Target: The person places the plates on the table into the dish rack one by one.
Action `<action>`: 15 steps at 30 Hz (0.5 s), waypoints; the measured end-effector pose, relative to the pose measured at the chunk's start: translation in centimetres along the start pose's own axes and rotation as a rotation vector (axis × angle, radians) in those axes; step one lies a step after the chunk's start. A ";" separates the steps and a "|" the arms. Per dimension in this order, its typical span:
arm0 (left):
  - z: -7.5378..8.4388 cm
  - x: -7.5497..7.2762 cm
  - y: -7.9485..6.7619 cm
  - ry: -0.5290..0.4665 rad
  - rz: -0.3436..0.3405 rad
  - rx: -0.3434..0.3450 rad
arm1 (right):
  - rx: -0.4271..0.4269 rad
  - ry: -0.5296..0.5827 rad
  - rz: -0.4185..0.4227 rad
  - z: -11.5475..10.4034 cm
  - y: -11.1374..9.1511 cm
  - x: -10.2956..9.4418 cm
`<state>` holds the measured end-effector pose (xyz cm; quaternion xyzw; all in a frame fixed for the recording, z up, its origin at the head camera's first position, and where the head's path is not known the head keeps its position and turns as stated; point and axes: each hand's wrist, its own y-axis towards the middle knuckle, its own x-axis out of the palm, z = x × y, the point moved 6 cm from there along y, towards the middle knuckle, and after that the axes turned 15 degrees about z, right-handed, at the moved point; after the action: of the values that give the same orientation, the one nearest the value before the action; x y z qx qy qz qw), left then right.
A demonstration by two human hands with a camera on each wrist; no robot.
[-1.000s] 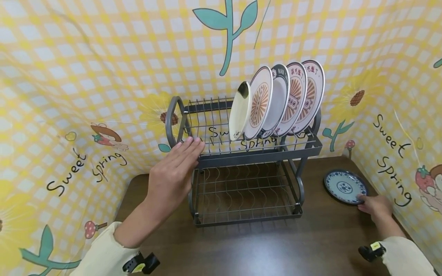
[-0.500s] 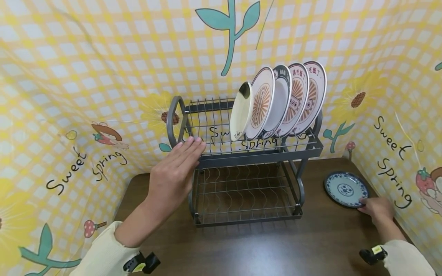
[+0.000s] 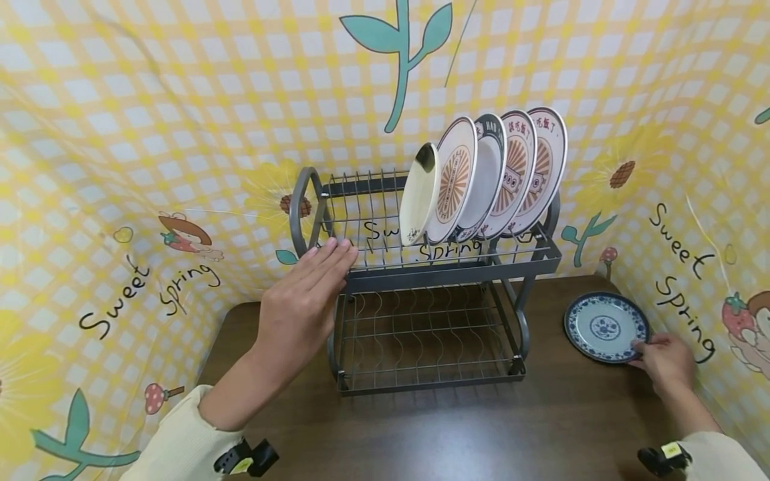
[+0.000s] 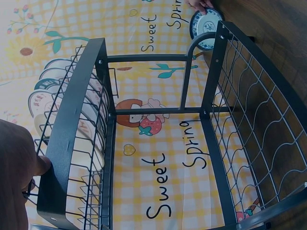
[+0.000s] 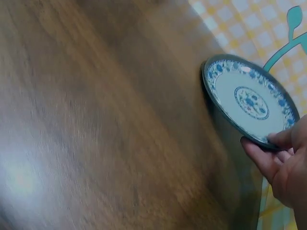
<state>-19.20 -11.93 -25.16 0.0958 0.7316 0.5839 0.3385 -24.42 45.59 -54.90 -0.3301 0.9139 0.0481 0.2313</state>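
My right hand [image 3: 669, 364] pinches the rim of a small blue-and-white patterned plate [image 3: 606, 327] at the right of the table, thumb on top and fingers underneath. In the right wrist view the plate [image 5: 252, 103] tilts, its near edge raised off the wood. My left hand [image 3: 301, 304] holds the front left corner of the two-tier dark metal dish rack [image 3: 445, 272]. Its fingers lie over the upper rail, and in the left wrist view the thumb presses the rail's front face. Several plates stand on edge in the upper tier, with a cream plate [image 3: 418, 197] leftmost.
The rack's lower tier [image 3: 430, 347] has wavy wires. The brown wooden table [image 3: 445, 427] extends in front of it. A yellow-checked cloth [image 3: 198, 133] hangs behind and at both sides, close to my right hand.
The right hand has moved slightly right and up, and the blue-and-white plate has shifted right with its near edge lifting. The left hand stays on the rack.
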 end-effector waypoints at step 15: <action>0.0 -0.1 0.0 0.003 -0.012 -0.001 | 0.179 0.323 -0.054 -2.2 -1.9 -1.6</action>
<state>-19.16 -11.97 -25.10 0.0903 0.7322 0.5826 0.3410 -22.99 44.54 -52.07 -0.3358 0.9307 -0.0934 0.1112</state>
